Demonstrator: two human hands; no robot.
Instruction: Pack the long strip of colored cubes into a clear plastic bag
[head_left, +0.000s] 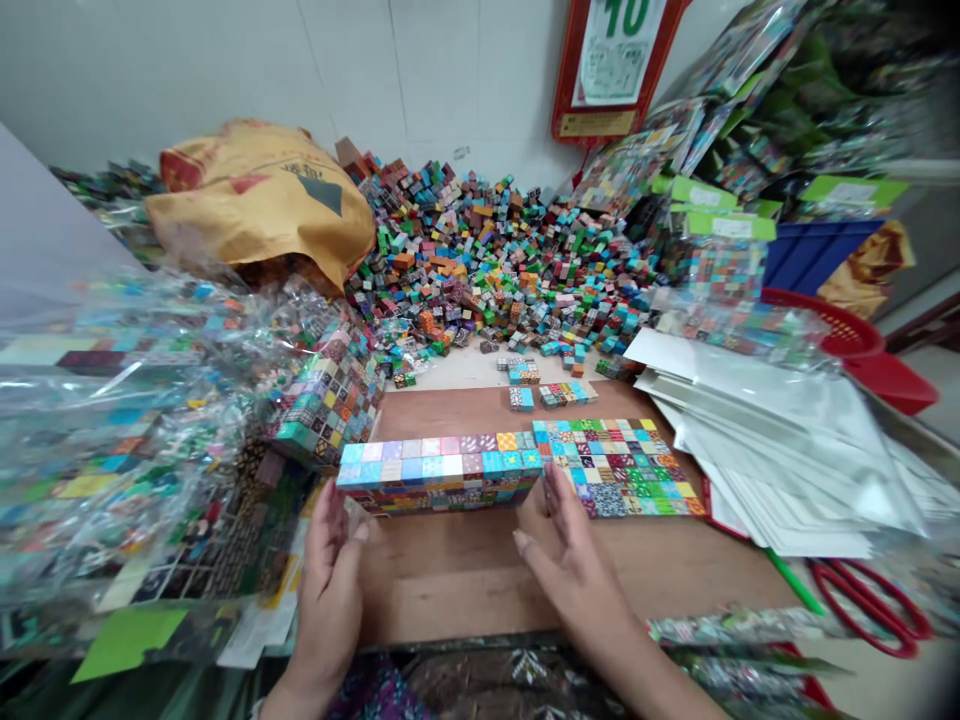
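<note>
A long block of small patterned cubes (439, 470) stands on the brown board (450, 590), its top rows in blue, pink and yellow. My left hand (330, 570) is at its left end, fingers against the end and thumb apart. At the right end is my right hand (559, 545), its fingers touching or very near the corner. Both hands are slightly blurred, so how firmly they press cannot be told. A flat sheet of patterned cubes (619, 468) lies right of the block, partly behind my right fingers. Short cube pieces (566, 394) lie farther back.
Loose cubes (487, 260) are heaped behind the board. Plastic-wrapped cubes (150, 430) and a yellow sack (262, 205) stand at left. White cards (772, 440), red scissors (874, 605) and a green stick (793, 580) lie at right, near a red basket (840, 325).
</note>
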